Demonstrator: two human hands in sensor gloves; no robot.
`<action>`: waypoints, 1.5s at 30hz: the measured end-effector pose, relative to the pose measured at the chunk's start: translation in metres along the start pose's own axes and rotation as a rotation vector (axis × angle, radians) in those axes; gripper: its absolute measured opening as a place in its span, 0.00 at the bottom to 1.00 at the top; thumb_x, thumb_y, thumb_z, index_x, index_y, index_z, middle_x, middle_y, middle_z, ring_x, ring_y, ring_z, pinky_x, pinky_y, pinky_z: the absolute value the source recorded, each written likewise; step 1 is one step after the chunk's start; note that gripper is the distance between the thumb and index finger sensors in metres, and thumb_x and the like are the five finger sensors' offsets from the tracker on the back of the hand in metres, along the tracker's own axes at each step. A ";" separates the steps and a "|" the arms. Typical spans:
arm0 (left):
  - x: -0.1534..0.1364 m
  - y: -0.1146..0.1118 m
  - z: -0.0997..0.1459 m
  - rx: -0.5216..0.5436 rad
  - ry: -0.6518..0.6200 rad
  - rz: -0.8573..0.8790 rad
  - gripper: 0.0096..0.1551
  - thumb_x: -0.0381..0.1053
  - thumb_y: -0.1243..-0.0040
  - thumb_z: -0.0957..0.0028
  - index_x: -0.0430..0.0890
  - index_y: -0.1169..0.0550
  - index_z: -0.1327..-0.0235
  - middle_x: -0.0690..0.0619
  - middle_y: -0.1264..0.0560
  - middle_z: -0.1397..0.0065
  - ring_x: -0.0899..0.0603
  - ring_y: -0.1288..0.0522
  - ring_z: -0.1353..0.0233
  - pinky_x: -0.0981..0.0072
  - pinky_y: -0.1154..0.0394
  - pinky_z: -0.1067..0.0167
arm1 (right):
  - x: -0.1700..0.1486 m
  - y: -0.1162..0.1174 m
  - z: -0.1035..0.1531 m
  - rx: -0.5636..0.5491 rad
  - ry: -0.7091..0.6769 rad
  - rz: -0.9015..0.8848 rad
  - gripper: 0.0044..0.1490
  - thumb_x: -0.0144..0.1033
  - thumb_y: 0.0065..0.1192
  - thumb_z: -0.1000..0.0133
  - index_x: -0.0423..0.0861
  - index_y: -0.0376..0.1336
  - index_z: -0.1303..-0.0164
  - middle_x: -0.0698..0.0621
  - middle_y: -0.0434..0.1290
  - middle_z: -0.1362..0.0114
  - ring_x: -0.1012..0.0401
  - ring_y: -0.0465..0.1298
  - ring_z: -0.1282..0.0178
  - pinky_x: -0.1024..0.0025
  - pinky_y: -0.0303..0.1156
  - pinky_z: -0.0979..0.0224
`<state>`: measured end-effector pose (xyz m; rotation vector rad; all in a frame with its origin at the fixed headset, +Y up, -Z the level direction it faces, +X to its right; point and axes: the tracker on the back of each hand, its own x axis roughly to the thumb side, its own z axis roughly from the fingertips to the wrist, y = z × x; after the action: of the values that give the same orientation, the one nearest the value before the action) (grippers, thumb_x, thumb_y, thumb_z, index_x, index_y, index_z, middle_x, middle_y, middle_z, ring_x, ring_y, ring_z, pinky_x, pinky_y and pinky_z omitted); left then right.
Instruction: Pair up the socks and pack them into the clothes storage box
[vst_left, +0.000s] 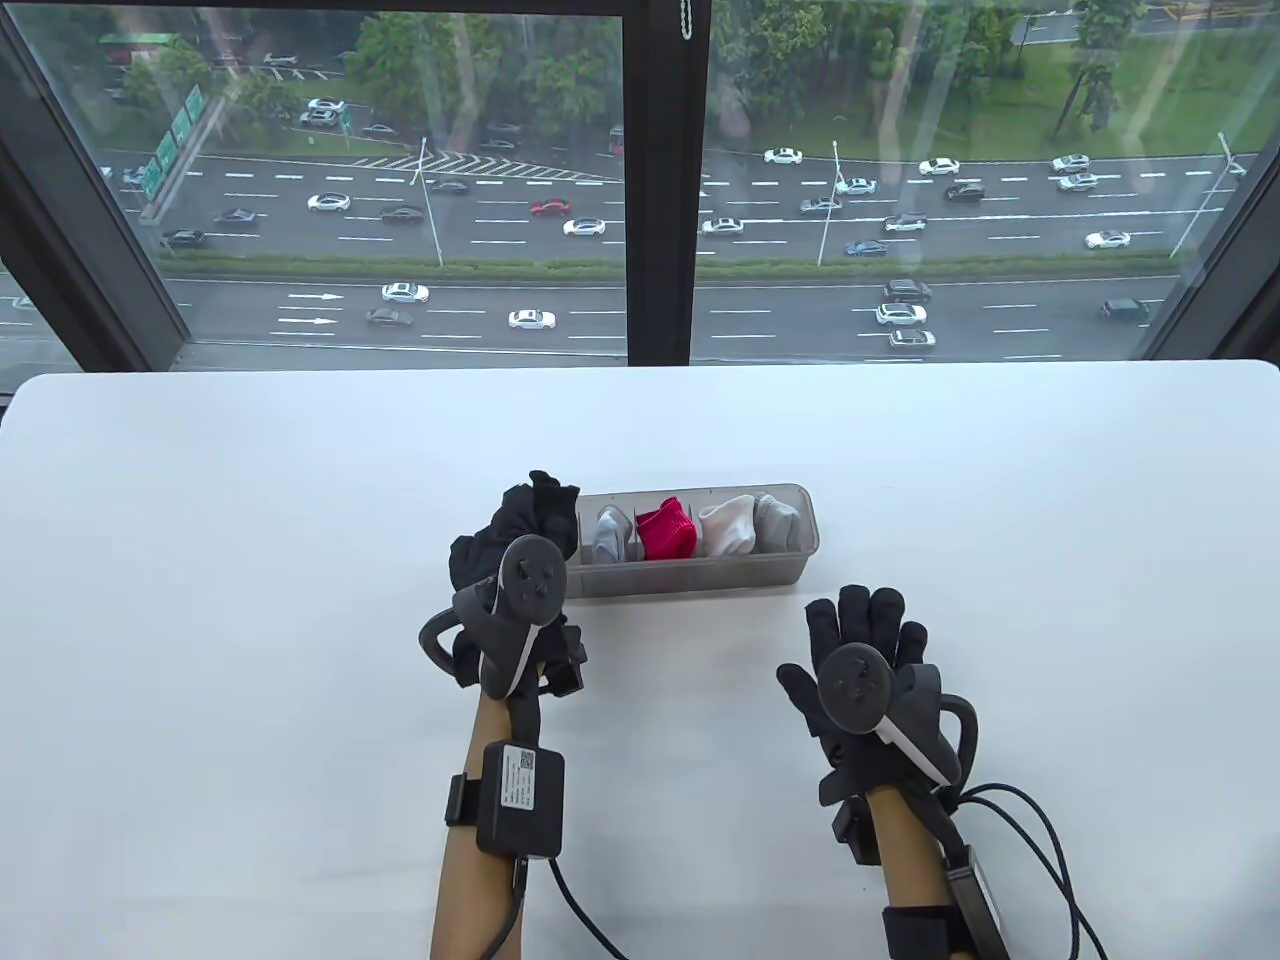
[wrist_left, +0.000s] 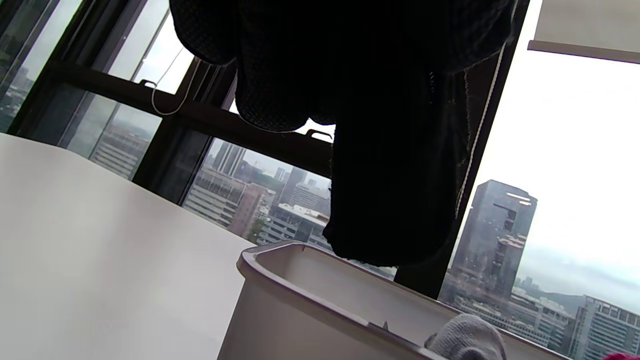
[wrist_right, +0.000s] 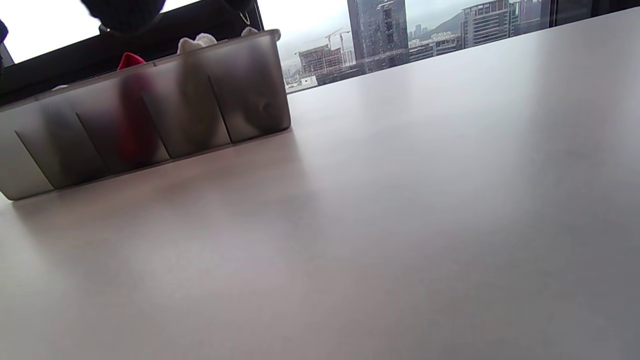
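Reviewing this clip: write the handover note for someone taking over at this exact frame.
Left hand grips the bundled black socks, held above the left end of the translucent plastic storage box.
Right hand is open, holding nothing, in front of the box's right end.
Done: light grey socks, red socks, white socks and grey socks sit in compartments.
Left: drop the black pair into the leftmost compartment.

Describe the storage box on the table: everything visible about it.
The storage box is a long, narrow, frosted translucent plastic tray with rounded corners, standing upright on the white table. Slanted dividers split it into compartments holding a grey, a red, a white and another pale grey sock bundle; the leftmost looks empty. Black socks held in the left hand hang over its left end.
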<state>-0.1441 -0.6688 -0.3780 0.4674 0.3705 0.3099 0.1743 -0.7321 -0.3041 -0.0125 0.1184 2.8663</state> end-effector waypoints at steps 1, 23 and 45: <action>0.002 -0.006 -0.003 -0.003 0.014 -0.014 0.30 0.59 0.42 0.45 0.51 0.28 0.30 0.51 0.16 0.33 0.44 0.16 0.32 0.49 0.29 0.24 | -0.001 0.000 0.000 0.006 0.003 -0.013 0.47 0.59 0.45 0.38 0.54 0.37 0.12 0.47 0.29 0.07 0.50 0.23 0.13 0.47 0.24 0.13; -0.041 -0.020 0.021 -0.388 -0.189 -0.232 0.46 0.72 0.64 0.46 0.66 0.60 0.16 0.55 0.71 0.10 0.37 0.76 0.15 0.39 0.70 0.18 | 0.010 0.012 -0.003 0.021 -0.036 0.133 0.47 0.60 0.45 0.38 0.57 0.35 0.13 0.49 0.27 0.07 0.50 0.22 0.13 0.47 0.24 0.13; -0.080 -0.026 0.097 -0.842 -0.383 -0.326 0.53 0.80 0.70 0.51 0.66 0.73 0.22 0.48 0.84 0.19 0.31 0.85 0.22 0.25 0.75 0.30 | 0.020 0.034 -0.005 0.240 -0.026 0.261 0.52 0.68 0.42 0.41 0.60 0.29 0.14 0.49 0.20 0.09 0.39 0.17 0.18 0.32 0.22 0.20</action>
<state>-0.1695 -0.7574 -0.2888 -0.3621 -0.0784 0.0359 0.1455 -0.7599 -0.3069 0.0940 0.4914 3.0890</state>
